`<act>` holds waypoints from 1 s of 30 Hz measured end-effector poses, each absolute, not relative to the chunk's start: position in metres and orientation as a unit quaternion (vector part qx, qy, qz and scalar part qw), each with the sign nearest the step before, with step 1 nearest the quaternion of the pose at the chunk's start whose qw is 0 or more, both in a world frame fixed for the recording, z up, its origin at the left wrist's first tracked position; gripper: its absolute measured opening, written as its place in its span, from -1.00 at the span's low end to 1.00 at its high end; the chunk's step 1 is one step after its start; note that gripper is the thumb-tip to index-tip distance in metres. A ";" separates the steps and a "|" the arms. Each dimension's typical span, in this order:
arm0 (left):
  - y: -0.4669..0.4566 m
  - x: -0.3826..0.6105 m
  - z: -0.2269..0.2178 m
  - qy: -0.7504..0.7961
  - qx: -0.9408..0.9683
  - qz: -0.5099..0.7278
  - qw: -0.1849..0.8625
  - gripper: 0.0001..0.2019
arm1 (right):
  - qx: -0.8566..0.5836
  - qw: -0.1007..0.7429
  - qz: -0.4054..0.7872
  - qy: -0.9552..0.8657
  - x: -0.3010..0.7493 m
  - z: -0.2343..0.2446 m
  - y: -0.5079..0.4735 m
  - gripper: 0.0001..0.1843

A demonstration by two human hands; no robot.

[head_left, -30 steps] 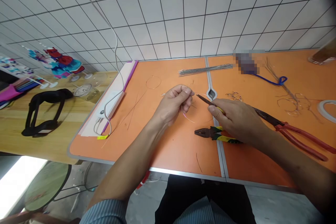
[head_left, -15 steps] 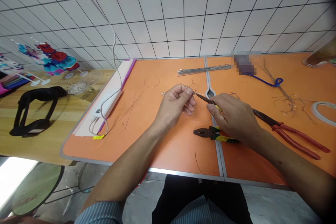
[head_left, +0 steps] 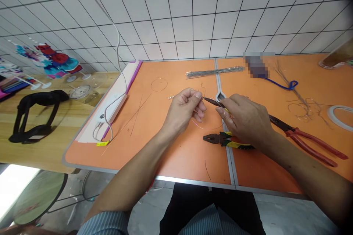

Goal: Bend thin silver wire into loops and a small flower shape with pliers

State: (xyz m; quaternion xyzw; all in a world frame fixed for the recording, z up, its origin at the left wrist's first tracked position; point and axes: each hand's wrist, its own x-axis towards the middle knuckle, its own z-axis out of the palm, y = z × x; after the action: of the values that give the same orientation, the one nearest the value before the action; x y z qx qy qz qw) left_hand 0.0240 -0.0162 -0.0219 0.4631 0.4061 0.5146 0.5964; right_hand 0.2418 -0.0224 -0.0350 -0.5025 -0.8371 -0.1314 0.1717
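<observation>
Slim pliers (head_left: 211,101), in the head view, have shifted a little leftward with the right hand (head_left: 244,117) since the frame half a second ago, so their tip now meets the left hand's fingertips instead of stopping just short. The left hand (head_left: 185,108) stays almost where it was.

Thumb and forefinger of the left hand are pinched narrow on a thin wire (head_left: 204,91), which loops up just above them, over the worktop (head_left: 171,161). The right hand's fingers are wrapped round the pliers' handles; whether the tip grips the wire, I cannot tell.

With metal and skin so close, the likeliest mishap is a nipped fingertip, if the tip lands slightly off. Wire this fine could also slip out of the pinch or kink, should the pliers pull or twist too hard. A pinkish curve of wire (head_left: 197,125) shows below the left hand; it might snag on the yellow-and-black pliers (head_left: 220,139) lying nearby if the hands dropped. The loose wire ring (head_left: 167,83) and bundle of straight wires (head_left: 201,74) lie apart from the hands, so they pose less risk.
</observation>
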 end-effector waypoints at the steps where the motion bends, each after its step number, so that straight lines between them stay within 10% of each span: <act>1: -0.016 0.024 -0.022 0.407 0.462 0.513 0.598 -0.61 | -0.499 0.174 -0.136 -0.838 0.242 -0.035 -0.022 -0.47; 30: -0.014 0.024 -0.027 0.387 0.469 0.513 0.606 -0.61 | -0.493 0.182 -0.133 -0.840 0.242 -0.032 -0.020 -0.55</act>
State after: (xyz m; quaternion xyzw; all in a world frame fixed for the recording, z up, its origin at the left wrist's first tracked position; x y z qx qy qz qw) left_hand 0.0236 -0.0138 -0.0266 0.4686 0.3872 0.5131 0.6059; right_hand 0.2425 -0.0199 -0.0320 -0.4932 -0.8402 -0.1328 0.1823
